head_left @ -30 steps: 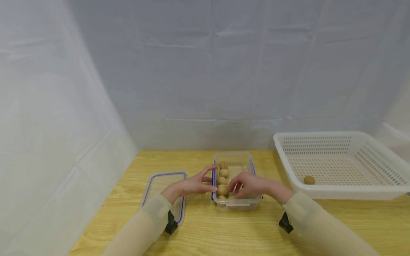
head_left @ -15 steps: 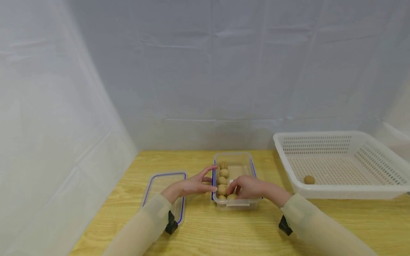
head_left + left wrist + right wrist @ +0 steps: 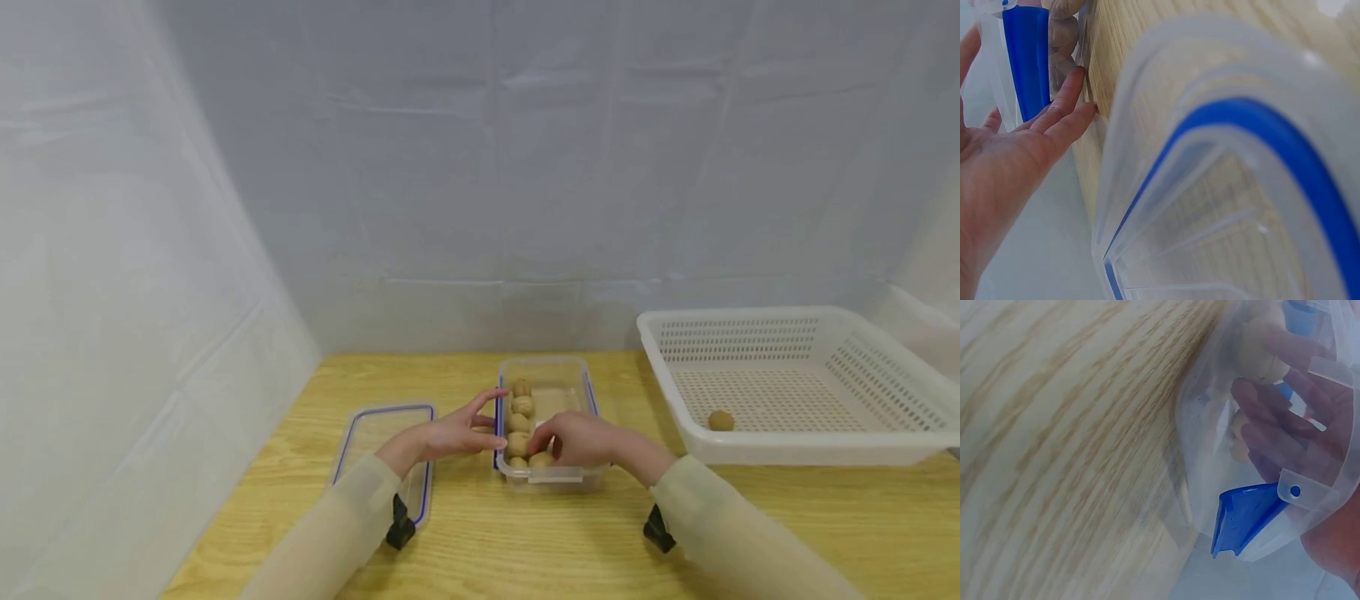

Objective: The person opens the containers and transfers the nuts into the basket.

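Note:
A clear plastic box (image 3: pixel 543 361) with blue side clips stands in the middle of the table in the head view. Along its left side lies a row of several walnuts (image 3: pixel 519 423). My left hand (image 3: pixel 453 435) rests against the box's left wall with fingers spread and nearly straight; in the left wrist view its fingertips are at the blue clip (image 3: pixel 1029 62). Inside the box, my right hand (image 3: pixel 579 437) pinches a walnut (image 3: pixel 540 460) at the near end, beside the row. Through the box wall, the right wrist view shows the curled fingers (image 3: pixel 1272 434) around that walnut (image 3: pixel 1260 350).
The box's lid (image 3: pixel 386 417), clear with a blue seal, lies on the wooden table (image 3: pixel 487 550) to the left, under my left forearm. A white perforated basket (image 3: pixel 817 448) stands at the right with one walnut (image 3: pixel 722 421) in it. White sheeting (image 3: pixel 480 192) hangs behind the table.
My right hand has lowered slightly in the box, and a walnut now shows under its fingers at the near end. My left hand has stayed in place.

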`<state>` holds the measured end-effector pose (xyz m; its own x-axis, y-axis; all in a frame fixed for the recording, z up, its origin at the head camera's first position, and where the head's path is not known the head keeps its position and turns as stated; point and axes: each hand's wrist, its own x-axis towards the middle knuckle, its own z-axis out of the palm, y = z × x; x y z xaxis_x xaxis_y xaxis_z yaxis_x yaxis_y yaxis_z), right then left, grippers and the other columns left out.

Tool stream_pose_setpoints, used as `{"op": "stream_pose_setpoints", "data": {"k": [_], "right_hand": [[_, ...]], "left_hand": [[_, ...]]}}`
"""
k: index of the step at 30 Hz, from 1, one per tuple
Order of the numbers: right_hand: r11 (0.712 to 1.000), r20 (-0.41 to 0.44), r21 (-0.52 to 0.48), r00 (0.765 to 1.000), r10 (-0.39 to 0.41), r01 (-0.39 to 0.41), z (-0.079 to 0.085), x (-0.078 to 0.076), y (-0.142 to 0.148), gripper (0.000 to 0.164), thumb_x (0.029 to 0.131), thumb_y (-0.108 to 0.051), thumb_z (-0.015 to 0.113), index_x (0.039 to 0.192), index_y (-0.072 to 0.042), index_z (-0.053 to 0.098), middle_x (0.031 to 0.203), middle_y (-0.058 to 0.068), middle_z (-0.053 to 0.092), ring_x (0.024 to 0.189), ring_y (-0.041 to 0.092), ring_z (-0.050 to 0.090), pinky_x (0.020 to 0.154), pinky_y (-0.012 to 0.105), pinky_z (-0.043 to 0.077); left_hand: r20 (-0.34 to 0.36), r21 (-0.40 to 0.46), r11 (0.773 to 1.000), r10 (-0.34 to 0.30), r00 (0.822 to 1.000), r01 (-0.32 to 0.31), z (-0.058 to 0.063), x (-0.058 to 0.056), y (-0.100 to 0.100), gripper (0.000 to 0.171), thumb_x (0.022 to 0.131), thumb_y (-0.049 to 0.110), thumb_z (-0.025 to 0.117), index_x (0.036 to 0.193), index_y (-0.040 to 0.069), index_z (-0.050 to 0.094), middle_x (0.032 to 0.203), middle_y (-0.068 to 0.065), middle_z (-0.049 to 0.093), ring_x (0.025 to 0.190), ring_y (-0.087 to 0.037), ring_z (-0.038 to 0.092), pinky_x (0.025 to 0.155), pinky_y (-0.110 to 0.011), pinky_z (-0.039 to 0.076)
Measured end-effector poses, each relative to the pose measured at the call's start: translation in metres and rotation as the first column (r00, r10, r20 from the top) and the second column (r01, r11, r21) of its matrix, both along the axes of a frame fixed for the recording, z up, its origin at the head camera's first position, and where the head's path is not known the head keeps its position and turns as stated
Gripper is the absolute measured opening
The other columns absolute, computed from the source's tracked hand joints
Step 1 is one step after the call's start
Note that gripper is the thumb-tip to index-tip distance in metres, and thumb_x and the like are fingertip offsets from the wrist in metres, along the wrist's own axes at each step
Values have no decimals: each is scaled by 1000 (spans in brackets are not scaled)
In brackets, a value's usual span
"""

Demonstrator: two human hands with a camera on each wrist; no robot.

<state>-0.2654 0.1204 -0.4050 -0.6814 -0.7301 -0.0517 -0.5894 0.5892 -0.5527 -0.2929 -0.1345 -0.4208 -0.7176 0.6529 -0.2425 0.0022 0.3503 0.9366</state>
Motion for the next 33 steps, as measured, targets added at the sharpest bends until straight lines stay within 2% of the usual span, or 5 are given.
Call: {"op": "stream_pose_setpoints", "data": {"k": [9, 17, 21, 27, 33], "right_hand": [[990, 39, -134, 999, 36, -31, 0, -3, 8, 28, 82, 0, 74, 109, -7, 70, 104, -2, 68, 86, 11, 63, 75, 26, 52], [979, 63, -196, 997, -38, 50, 10, -3, 20, 34, 83, -14, 76, 115, -7, 67, 111, -1, 64, 92, 15, 61, 82, 38, 49], [965, 63, -252, 997, -54, 69, 21, 0, 31, 35, 86, -14, 74, 118, -5, 65, 113, 1, 63, 95, 18, 59, 85, 43, 48], [946, 11, -315, 997, -78, 77, 44, 10, 53, 36, 89, -16, 73, 122, -6, 64, 115, 5, 63, 98, 18, 59, 86, 48, 49], [935, -34, -336, 991, -127, 108, 58, 17, 76, 36, 88, -17, 73, 122, -7, 64, 118, 6, 64, 99, 19, 59, 86, 44, 50]], "left_hand": [[0, 3, 1000, -2, 1000, 2, 0, 1, 0, 83, 92, 20, 69, 155, 27, 15, 147, -26, 31, 133, -36, 37, 103, -57, 34], [3, 10, 1000, 3, 1000, -3, -1, 0, 0, 83, 92, 18, 69, 155, 27, 15, 146, -26, 32, 132, -35, 38, 103, -56, 35], [2, 10, 1000, 2, 1000, -2, 0, 1, 1, 83, 92, 18, 69, 155, 27, 15, 146, -26, 32, 132, -35, 39, 103, -55, 35], [3, 14, 1000, -2, 1000, 2, 2, 3, 1, 84, 92, 17, 68, 156, 26, 14, 147, -26, 30, 134, -36, 35, 104, -55, 35], [5, 14, 1000, -4, 1000, 4, 2, 3, 1, 84, 93, 17, 68, 156, 27, 14, 147, -26, 30, 134, -36, 36, 104, -55, 34]]}}
